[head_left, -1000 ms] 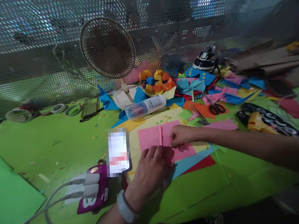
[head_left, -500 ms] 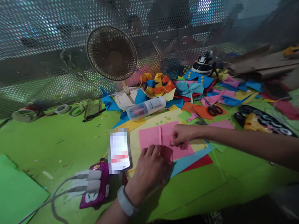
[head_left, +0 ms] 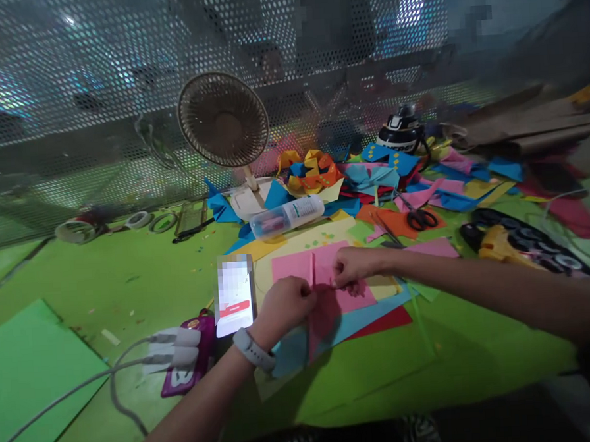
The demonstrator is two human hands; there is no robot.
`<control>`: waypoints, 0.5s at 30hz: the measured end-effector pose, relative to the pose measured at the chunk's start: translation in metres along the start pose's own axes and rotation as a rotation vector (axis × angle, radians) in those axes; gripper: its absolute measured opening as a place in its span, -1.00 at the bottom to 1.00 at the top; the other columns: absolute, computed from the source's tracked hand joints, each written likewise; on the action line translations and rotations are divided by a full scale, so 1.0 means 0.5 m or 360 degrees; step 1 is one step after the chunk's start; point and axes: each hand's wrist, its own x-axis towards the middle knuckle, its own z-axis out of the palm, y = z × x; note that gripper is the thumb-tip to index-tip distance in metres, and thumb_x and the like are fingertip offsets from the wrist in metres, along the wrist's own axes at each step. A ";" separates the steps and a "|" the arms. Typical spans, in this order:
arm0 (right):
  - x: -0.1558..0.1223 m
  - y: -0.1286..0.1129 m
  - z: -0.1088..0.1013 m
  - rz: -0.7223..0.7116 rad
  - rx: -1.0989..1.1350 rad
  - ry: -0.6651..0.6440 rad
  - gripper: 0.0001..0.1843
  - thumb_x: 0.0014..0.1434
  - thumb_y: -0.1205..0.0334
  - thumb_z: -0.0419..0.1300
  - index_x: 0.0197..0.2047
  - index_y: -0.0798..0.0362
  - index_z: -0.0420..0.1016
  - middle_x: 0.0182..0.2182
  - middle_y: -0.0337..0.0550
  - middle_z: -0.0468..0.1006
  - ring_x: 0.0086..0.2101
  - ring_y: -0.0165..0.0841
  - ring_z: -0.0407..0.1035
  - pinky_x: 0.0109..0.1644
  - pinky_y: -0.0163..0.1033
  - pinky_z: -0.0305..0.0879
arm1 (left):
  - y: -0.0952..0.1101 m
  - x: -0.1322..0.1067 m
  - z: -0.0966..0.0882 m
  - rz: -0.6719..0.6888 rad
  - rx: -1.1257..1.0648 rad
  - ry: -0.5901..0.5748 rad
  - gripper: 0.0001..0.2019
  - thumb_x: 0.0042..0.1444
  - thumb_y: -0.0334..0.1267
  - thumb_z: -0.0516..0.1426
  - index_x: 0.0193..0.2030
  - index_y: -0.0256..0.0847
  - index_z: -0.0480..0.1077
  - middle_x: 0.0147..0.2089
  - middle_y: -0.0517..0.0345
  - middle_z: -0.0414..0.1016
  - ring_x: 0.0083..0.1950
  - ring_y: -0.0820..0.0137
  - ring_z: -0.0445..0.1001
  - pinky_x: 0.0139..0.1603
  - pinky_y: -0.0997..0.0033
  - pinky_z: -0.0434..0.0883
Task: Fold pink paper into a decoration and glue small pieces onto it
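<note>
A pink sheet of paper [head_left: 351, 304] lies on pale yellow and blue paper, with a narrow pink fold or strip [head_left: 312, 267] standing up from it. My left hand [head_left: 286, 308], a pale watch band on its wrist, is curled with its fingertips pinched at the lower end of that strip. Just right of the strip, my right hand [head_left: 355, 268] is closed, thumb and finger pressed together low over the pink sheet. Whatever its fingertips hold is too small to make out. A lit phone [head_left: 234, 300] lies left of my left hand.
A clear bottle [head_left: 287, 217], a fan [head_left: 225, 122] and folded coloured paper [head_left: 312, 170] stand or lie behind. Scissors [head_left: 421, 219] rest right of them. Cables run from a purple power bank [head_left: 203, 351] at left; tape rolls [head_left: 80, 230] lie farther back.
My left hand has drawn in from lying flatter on the pink paper to a pinch by the strip. The right hand stays nearly in place. The camera view has shifted slightly.
</note>
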 end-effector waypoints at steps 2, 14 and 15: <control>-0.004 -0.004 0.001 0.0007 -0.0015 0.0009 -0.77 -0.08 0.17 0.26 -0.56 0.17 0.39 -0.74 -0.24 0.46 -0.68 -0.44 0.38 -0.57 -0.37 0.37 | -0.002 0.019 0.003 -0.0126 -0.0168 -0.0191 -0.67 0.05 -0.12 0.03 -0.64 -0.24 0.29 -0.70 0.20 0.26 -0.63 0.48 0.26 -0.61 0.50 0.08; -0.009 -0.006 0.002 -0.0029 -0.0036 0.0048 -0.75 -0.08 0.15 0.27 -0.56 0.16 0.38 -0.73 -0.23 0.46 -0.70 -0.45 0.37 -0.60 -0.39 0.34 | -0.018 0.054 -0.007 -0.0334 -0.0616 -0.0552 -0.68 -0.06 -0.10 0.12 -0.69 -0.26 0.26 -0.75 0.21 0.26 -0.70 0.49 0.26 -0.66 0.53 0.20; -0.009 -0.006 0.002 -0.0033 -0.0033 0.0046 -0.72 -0.10 0.12 0.28 -0.56 0.16 0.38 -0.73 -0.22 0.47 -0.70 -0.45 0.37 -0.59 -0.39 0.34 | -0.020 0.052 -0.009 -0.0329 -0.0600 -0.0549 -0.68 -0.06 -0.12 0.11 -0.69 -0.26 0.26 -0.75 0.20 0.27 -0.69 0.49 0.27 -0.66 0.53 0.21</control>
